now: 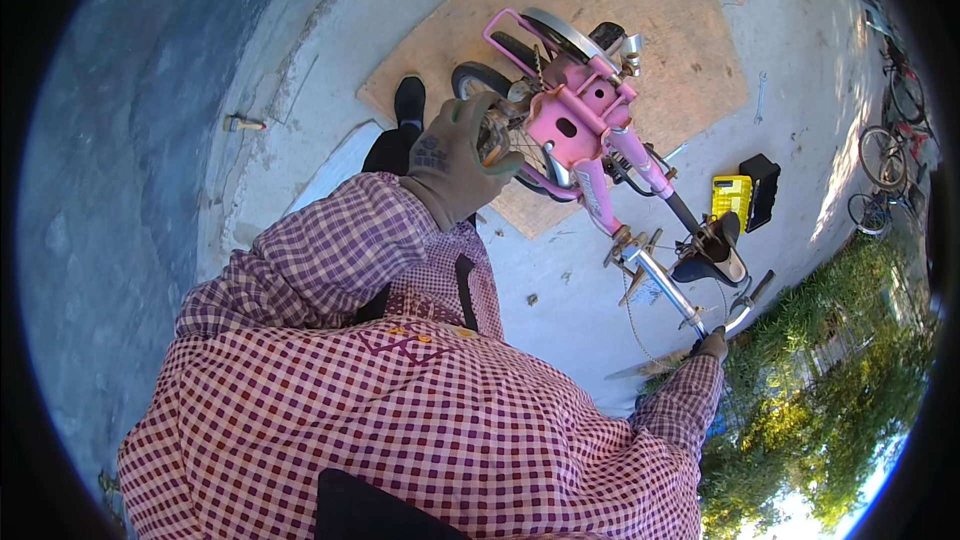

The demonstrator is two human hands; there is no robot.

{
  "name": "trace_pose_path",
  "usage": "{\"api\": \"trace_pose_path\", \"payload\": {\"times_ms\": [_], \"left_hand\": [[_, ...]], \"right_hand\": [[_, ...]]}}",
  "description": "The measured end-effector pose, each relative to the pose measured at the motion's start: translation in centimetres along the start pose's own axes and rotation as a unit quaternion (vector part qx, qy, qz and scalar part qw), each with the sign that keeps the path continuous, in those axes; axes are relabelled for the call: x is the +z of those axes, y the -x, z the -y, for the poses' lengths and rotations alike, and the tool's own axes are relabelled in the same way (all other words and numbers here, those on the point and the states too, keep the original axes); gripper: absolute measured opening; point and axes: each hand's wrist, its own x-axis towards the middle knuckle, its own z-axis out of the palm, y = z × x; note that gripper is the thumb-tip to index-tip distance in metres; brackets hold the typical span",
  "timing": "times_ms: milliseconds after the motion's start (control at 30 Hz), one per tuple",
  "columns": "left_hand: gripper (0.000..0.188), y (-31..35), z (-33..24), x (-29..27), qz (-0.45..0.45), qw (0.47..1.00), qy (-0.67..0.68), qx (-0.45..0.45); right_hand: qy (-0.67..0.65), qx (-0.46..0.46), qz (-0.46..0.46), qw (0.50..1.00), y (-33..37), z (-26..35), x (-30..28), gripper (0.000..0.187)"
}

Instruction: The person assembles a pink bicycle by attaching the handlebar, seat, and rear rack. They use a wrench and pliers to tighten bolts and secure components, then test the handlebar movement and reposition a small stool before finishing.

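A pink bicycle [565, 127] is tilted over, its wheels towards the far side and its handlebar [664, 290] reaching back to the near right. My left hand [455, 162], in a grey glove, is curled beside the wheel spokes. Between its thumb and fingers is a metallic and orange part too small to make out, and I cannot tell whether it belongs to the bicycle. At the lower right my right hand [711, 344] is closed round the handlebar near its bend; its fingers are partly hidden. The black saddle [715, 248] hangs close to the handlebar.
Under the bicycle a brown board [640, 0] covers the concrete. A yellow and black toolbox [732, 197] and a wrench [760, 98] lie on the right. A paintbrush [244, 124] rests at the left. My shoe [409, 101] stands at the board's edge. Other bicycles [884, 158] and plants [820, 340] line the right.
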Motion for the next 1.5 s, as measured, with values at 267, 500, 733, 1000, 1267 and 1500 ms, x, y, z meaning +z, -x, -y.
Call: {"api": "trace_pose_path", "payload": {"times_ms": [267, 500, 733, 1000, 1267, 1500], "left_hand": [[0.077, 0.1, 0.1, 0.2, -0.020, 0.999, -0.029, 0.001], [0.078, 0.2, 0.2, 0.4, -0.024, 0.999, -0.044, 0.003], [0.080, -0.3, 0.7, 0.3, 0.001, 0.999, -0.025, -0.034], [0.081, 0.1, 0.4, 0.4, -0.024, 0.999, -0.032, -0.013], [0.083, 1.3, -1.0, 0.4, -0.014, 0.999, -0.039, -0.028], [0.085, 0.6, -0.9, 0.2, -0.014, 0.998, -0.051, -0.042]], "right_hand": [[0.022, -0.024, -0.005, 0.999, -1.1, -0.4, 0.5, 0.059], [0.015, -0.053, 0.020, 0.998, -2.3, -1.0, 0.6, 0.058], [0.011, -0.048, 0.028, 0.998, -2.3, -0.7, 1.2, 0.057], [0.001, -0.030, 0.038, 0.999, -0.8, 0.0, 0.0, 0.053], [-0.019, -0.031, 0.042, 0.998, -1.8, -1.1, -0.7, 0.056], [0.002, -0.034, 0.050, 0.998, -1.9, -0.8, -0.2, 0.057]]}}
